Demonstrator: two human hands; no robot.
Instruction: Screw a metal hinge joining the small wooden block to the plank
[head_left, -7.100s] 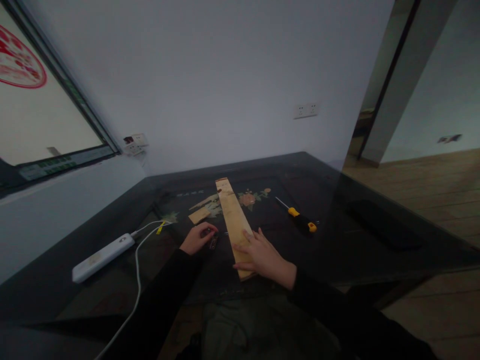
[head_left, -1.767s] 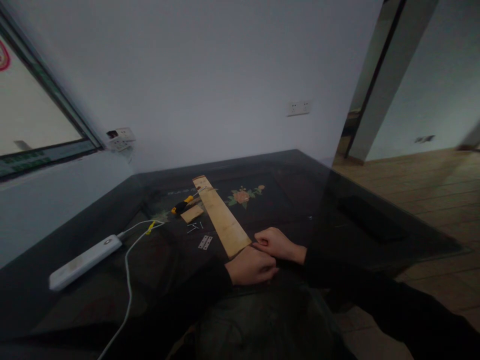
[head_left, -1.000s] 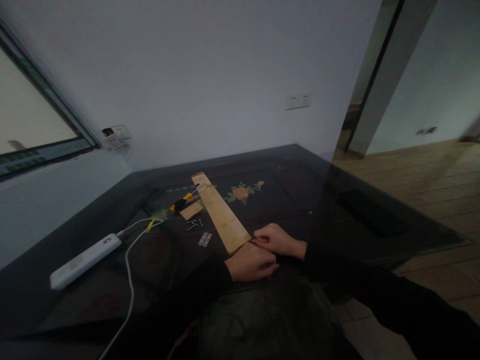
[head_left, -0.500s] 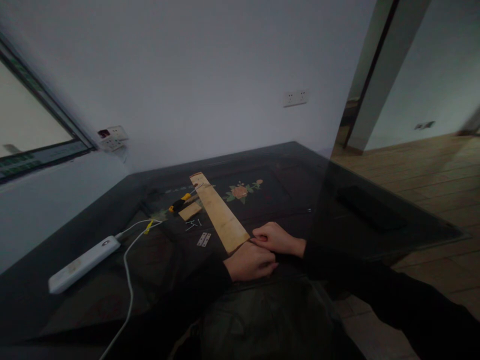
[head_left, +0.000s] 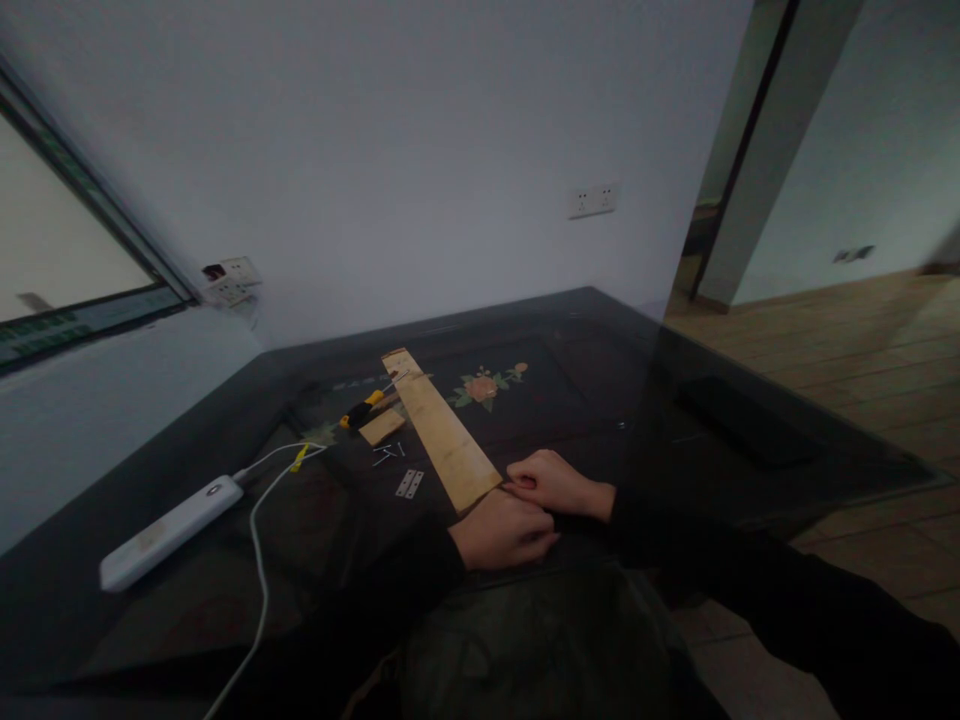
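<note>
My left hand (head_left: pixel 504 532) is closed at the near end of a long, flat wooden board (head_left: pixel 444 432), with its fingers curled to the right. Just beyond it, my right hand (head_left: pixel 559 484) is also closed, beside the board's near right corner. The two hands nearly meet; whatever may be between their fingers is hidden. Left of the board lie a metal hinge (head_left: pixel 409 484), several screws (head_left: pixel 386 456) and a small wooden block (head_left: pixel 382 427). A screwdriver (head_left: pixel 362 409) with a yellow and black handle lies behind the block, its shaft pointing toward the board.
A white power strip (head_left: pixel 169 537) with a white cable (head_left: pixel 260 560) lies on the left of the dark table (head_left: pixel 600 350). Toward the right edge is a dark flat object (head_left: pixel 742 420). The wall (head_left: pixel 420 180) stands behind the table, with sockets (head_left: pixel 592 200) on it.
The whole view has shifted slightly, putting things a little lower in the picture. Both hands stay closed at the board's near end; the things on the table have not moved.
</note>
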